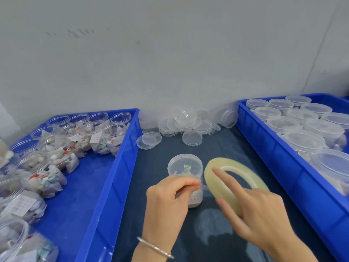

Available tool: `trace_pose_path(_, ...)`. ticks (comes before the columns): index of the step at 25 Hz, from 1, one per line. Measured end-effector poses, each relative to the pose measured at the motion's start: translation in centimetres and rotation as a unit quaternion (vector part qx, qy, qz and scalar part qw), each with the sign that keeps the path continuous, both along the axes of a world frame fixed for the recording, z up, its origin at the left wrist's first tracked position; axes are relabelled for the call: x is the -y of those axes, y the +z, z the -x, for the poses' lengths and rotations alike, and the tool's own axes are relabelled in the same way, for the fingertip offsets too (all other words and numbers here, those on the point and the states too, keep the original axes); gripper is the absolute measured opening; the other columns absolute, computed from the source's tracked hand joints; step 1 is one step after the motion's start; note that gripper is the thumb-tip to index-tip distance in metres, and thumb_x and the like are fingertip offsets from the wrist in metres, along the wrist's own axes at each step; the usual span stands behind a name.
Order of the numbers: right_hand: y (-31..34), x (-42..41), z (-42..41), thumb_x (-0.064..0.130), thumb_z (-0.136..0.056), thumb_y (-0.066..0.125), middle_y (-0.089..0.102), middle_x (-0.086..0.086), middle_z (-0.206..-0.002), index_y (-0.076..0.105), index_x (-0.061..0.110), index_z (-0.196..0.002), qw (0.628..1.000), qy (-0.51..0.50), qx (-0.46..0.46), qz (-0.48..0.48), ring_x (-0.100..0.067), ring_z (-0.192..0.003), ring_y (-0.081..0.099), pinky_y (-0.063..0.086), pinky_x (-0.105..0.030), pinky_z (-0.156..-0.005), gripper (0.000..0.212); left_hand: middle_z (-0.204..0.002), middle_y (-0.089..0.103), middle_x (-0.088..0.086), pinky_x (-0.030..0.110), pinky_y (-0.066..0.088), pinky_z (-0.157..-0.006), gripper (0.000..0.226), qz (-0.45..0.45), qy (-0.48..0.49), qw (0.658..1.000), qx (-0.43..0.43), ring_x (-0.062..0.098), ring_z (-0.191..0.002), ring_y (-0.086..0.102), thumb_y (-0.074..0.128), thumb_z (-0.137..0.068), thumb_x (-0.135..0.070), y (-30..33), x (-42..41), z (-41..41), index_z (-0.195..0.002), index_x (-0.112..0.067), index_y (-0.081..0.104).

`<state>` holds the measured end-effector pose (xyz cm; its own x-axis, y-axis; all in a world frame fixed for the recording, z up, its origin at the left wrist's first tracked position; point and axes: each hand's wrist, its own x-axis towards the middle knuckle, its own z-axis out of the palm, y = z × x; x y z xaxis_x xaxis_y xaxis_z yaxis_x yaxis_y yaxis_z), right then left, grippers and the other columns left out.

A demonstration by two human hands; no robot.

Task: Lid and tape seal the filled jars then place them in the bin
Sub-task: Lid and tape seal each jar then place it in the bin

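A clear lidded jar [185, 167] filled with sachets stands on the dark mat in the middle. My left hand [168, 197] curls against the jar's near side, its fingertips pinching at the jar wall where the tape end seems to lie. My right hand [255, 210] holds a large roll of clear yellowish tape [213, 178] tilted just right of the jar, index finger stretched over the roll and thumb under it. A short strip of tape runs from the roll toward the jar.
A blue bin [105, 186] on the left holds several open filled jars [56, 146]. A blue bin [273, 154] on the right holds several lidded jars [302, 138]. Loose clear lids [188, 125] lie heaped by the wall behind the mat [217, 242].
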<state>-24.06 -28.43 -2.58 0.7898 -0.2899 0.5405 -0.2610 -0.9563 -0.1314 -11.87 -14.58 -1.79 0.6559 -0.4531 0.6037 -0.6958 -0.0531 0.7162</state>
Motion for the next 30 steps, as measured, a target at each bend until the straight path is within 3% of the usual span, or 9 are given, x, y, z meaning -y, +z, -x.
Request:
trace_pose_path(3, 0.8, 0.8, -0.6, 0.051, -0.086, 0.038, 0.03, 0.006, -0.041, 0.05, 0.031, -0.137, 0.998, -0.034, -0.032, 0.038, -0.015, -0.029, 0.037, -0.001, -0.017, -0.044, 0.056, -0.07, 0.07, -0.018, 0.01, 0.049, -0.063, 0.028, 0.008, 0.03, 0.999, -0.036, 0.0, -0.067, 0.066, 0.079, -0.07, 0.003, -1.2, -1.1, -0.1, -0.07, -0.026, 0.076)
trace_pose_path(8, 0.4, 0.7, -2.8, 0.05, -0.086, 0.036, 0.037, 0.003, -0.037, 0.048, 0.035, -0.138, 0.991, -0.041, -0.081, 0.098, -0.015, -0.03, 0.021, -0.005, -0.02, -0.047, 0.056, -0.071, 0.073, -0.016, 0.004, 0.045, -0.068, 0.031, 0.031, 0.074, 0.98, -0.18, -0.002, -0.075, 0.067, 0.077, -0.073, 0.002, -3.5, -1.0, -0.9, -0.078, -0.027, 0.071)
trace_pose_path(12, 0.3, 1.1, -4.1, 0.048, -0.087, 0.034, 0.035, 0.005, -0.036, 0.057, 0.035, -0.13, 0.988, -0.051, -0.065, 0.13, -0.016, -0.034, 0.014, -0.002, -0.02, -0.049, 0.051, -0.071, 0.072, -0.017, 0.004, 0.045, -0.065, 0.025, 0.054, 0.099, 0.978, -0.173, -0.003, -0.071, 0.067, 0.08, -0.07, 0.0, -4.4, -0.3, -1.4, -0.074, -0.024, 0.071)
trace_pose_path(16, 0.0, 1.2, -4.9, 0.045, -0.086, 0.034, 0.031, 0.004, -0.037, 0.066, 0.034, -0.12, 0.985, -0.062, -0.049, 0.156, -0.016, -0.028, 0.022, 0.012, -0.023, -0.045, 0.048, -0.072, 0.073, -0.014, 0.006, 0.048, -0.065, 0.021, 0.091, 0.089, 0.971, -0.202, -0.001, -0.072, 0.069, 0.079, -0.07, 0.002, -5.0, 0.1, -1.7, -0.074, -0.018, 0.073)
trace_pose_path(21, -0.1, 1.0, -5.5, 0.042, -0.086, 0.035, 0.026, 0.002, -0.039, 0.074, 0.031, -0.105, 0.986, -0.062, -0.035, 0.15, -0.018, -0.025, 0.025, 0.016, -0.023, -0.044, 0.045, -0.073, 0.074, -0.012, 0.008, 0.05, -0.066, 0.02, 0.111, 0.097, 0.969, -0.197, 0.001, -0.072, 0.07, 0.08, -0.069, 0.003, -5.1, 0.2, -1.9, -0.075, -0.015, 0.074)
trace_pose_path(25, 0.0, 0.8, -5.7, 0.043, -0.086, 0.034, 0.017, 0.004, -0.045, 0.075, 0.031, -0.1, 0.986, -0.07, -0.035, 0.147, -0.018, -0.034, 0.012, 0.011, -0.022, -0.045, 0.045, -0.074, 0.072, -0.019, 0.005, 0.048, -0.066, 0.022, 0.108, 0.106, 0.978, -0.146, -0.003, -0.072, 0.069, 0.08, -0.068, 0.003, -5.0, 0.0, -1.8, -0.075, -0.017, 0.074)
trace_pose_path(30, 0.2, 0.5, -5.7, 0.043, -0.085, 0.036, 0.022, 0.003, -0.039, 0.076, 0.03, -0.098, 0.988, -0.073, -0.029, 0.134, -0.016, -0.036, 0.011, -0.004, -0.019, -0.052, 0.043, -0.076, 0.071, -0.022, 0.004, 0.048, -0.066, 0.022, 0.094, 0.112, 0.982, -0.123, -0.005, -0.072, 0.068, 0.081, -0.069, 0.0, -4.8, -0.1, -2.1, -0.075, -0.019, 0.073)
